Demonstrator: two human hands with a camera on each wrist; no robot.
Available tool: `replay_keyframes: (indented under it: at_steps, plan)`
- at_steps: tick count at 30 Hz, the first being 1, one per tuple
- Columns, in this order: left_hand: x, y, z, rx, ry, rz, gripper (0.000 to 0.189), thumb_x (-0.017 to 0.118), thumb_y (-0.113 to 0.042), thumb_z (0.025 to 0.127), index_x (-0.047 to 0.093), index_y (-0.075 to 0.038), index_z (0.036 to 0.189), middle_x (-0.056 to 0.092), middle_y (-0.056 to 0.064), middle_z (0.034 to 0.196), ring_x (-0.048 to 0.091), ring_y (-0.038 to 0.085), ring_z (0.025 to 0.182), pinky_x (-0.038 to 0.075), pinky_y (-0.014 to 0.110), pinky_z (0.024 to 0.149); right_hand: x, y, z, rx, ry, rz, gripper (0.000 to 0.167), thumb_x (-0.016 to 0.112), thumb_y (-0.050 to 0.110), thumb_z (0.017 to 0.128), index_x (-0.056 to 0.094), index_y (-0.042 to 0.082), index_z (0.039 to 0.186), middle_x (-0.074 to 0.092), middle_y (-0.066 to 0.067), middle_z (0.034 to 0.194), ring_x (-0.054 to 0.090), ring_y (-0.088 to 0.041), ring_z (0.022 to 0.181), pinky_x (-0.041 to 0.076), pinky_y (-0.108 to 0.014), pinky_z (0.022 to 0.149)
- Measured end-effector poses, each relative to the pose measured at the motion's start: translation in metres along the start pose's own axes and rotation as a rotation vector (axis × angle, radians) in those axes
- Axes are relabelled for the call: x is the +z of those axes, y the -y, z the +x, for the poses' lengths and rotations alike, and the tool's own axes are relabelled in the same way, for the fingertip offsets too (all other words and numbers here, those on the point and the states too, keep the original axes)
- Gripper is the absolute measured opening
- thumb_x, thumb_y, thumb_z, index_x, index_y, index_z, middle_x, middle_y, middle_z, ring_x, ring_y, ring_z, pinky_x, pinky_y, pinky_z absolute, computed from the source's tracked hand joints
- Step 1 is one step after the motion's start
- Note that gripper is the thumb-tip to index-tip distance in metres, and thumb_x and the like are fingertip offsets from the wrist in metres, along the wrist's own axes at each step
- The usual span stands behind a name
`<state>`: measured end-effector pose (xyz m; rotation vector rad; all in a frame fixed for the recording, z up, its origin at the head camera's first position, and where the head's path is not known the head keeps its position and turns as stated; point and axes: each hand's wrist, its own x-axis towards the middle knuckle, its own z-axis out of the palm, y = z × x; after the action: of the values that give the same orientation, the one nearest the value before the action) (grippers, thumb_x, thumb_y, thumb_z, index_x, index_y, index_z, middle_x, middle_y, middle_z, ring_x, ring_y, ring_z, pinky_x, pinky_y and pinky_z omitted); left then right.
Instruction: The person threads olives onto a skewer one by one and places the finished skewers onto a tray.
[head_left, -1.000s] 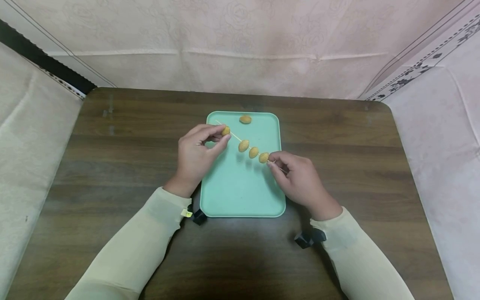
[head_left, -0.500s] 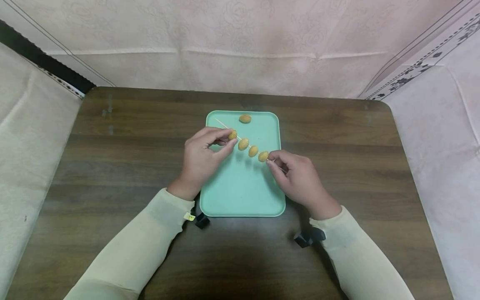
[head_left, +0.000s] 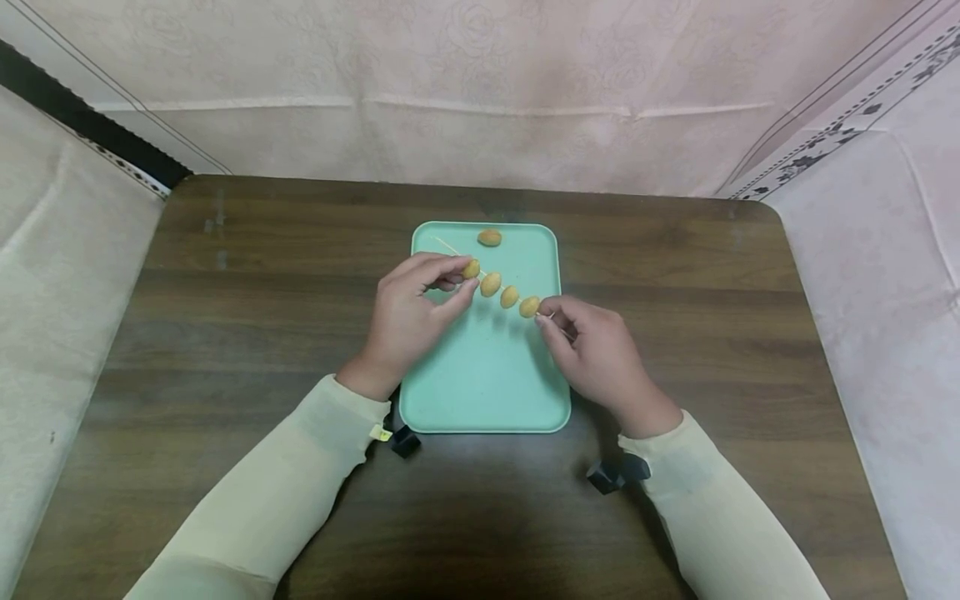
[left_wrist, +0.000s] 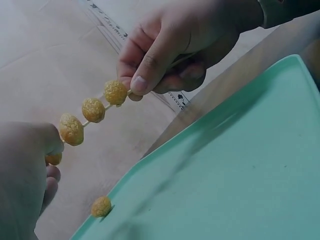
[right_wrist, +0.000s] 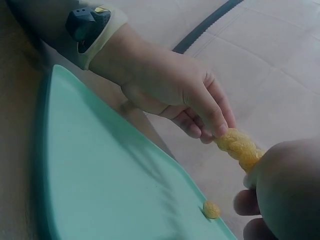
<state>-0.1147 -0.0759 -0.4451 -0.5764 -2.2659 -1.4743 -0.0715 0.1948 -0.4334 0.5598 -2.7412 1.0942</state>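
Several golden-brown, rough-skinned fried balls sit on one thin wooden skewer (head_left: 447,246), held slanting over the mint-green tray (head_left: 483,379). My left hand (head_left: 408,312) pinches the leftmost ball (head_left: 471,268) between thumb and fingers; the skewer's bare tip juts out beyond it. Close beside that comes a second ball (left_wrist: 71,129), then two more. At the lower end, my right hand (head_left: 596,354) grips the skewer right behind the last ball (head_left: 529,307), the stick's tail passing under its curled fingers. A loose ball (head_left: 489,237) lies by the tray's far edge.
Under the tray is a dark wooden table (head_left: 262,333). Pale patterned cloth (head_left: 480,100) hangs behind it and along both sides. Black devices are strapped at both wrists, one being the right wrist device (head_left: 606,477) close above the tabletop.
My left hand has slid its ball down the skewer to the right, narrowing the gap to the other three. My right hand has risen only slightly. The loose ball stays put.
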Motion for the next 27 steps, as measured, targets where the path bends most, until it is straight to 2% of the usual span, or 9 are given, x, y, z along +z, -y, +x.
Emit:
replay_keyframes:
  at_steps: [4,8,13,18,21,24,27]
  plan:
    - [-0.002,-0.003,0.008,0.007,0.093,0.043,0.041,0.087,-0.011,0.098,0.08,-0.009,0.139,0.079,0.01,0.127,0.078,0.025,0.106,0.067,0.038,0.092,-0.003,-0.003,0.001,0.067,-0.022,-0.008,0.013,0.073,0.015,0.111,0.076,0.005,0.117,0.067,-0.003,0.08,0.053,-0.017,0.068,0.045,-0.028,0.06]
    - [-0.005,-0.007,0.024,-0.059,0.217,0.162,0.056,0.087,-0.02,0.099,0.069,-0.015,0.152,0.072,0.009,0.142,0.074,0.031,0.12,0.064,0.043,0.099,-0.008,-0.006,0.001,0.135,-0.057,0.006,0.011,0.07,0.015,0.11,0.074,0.006,0.115,0.065,-0.005,0.081,0.052,-0.019,0.068,0.045,-0.029,0.06]
    - [-0.005,-0.009,0.051,-0.229,0.341,0.35,0.079,0.091,-0.041,0.096,0.053,-0.016,0.16,0.063,0.01,0.153,0.066,0.031,0.131,0.059,0.047,0.109,-0.015,-0.014,0.0,0.224,-0.12,0.025,0.008,0.069,0.015,0.108,0.073,0.009,0.11,0.063,-0.005,0.078,0.052,-0.022,0.065,0.045,-0.03,0.059]
    - [0.008,0.001,0.073,-0.437,0.486,0.557,0.09,0.084,-0.065,0.094,0.047,-0.017,0.16,0.061,0.008,0.15,0.064,0.03,0.121,0.061,0.05,0.099,-0.019,-0.022,-0.003,0.285,-0.139,0.022,0.007,0.069,0.016,0.106,0.073,0.01,0.108,0.061,-0.005,0.074,0.052,-0.024,0.062,0.045,-0.031,0.056]
    - [0.02,0.007,0.084,-0.513,0.576,0.686,0.089,0.074,-0.076,0.097,0.049,-0.015,0.157,0.062,0.007,0.144,0.065,0.029,0.115,0.062,0.051,0.091,-0.021,-0.025,-0.004,0.303,-0.139,0.024,0.008,0.069,0.016,0.106,0.074,0.01,0.107,0.061,-0.005,0.072,0.052,-0.024,0.061,0.044,-0.031,0.055]
    - [0.033,0.008,0.093,-0.516,0.62,0.802,0.085,0.065,-0.079,0.1,0.055,-0.012,0.152,0.064,0.008,0.138,0.067,0.03,0.112,0.062,0.051,0.089,-0.022,-0.028,-0.006,0.318,-0.14,0.016,0.008,0.069,0.017,0.106,0.074,0.01,0.107,0.061,-0.005,0.071,0.052,-0.025,0.061,0.043,-0.032,0.056]
    - [0.045,0.005,0.101,-0.493,0.612,0.901,0.078,0.058,-0.079,0.103,0.06,-0.01,0.139,0.066,0.009,0.129,0.07,0.032,0.111,0.062,0.052,0.092,-0.022,-0.029,-0.007,0.332,-0.133,0.011,0.009,0.068,0.018,0.106,0.074,0.011,0.107,0.06,-0.005,0.07,0.052,-0.025,0.06,0.044,-0.032,0.056]
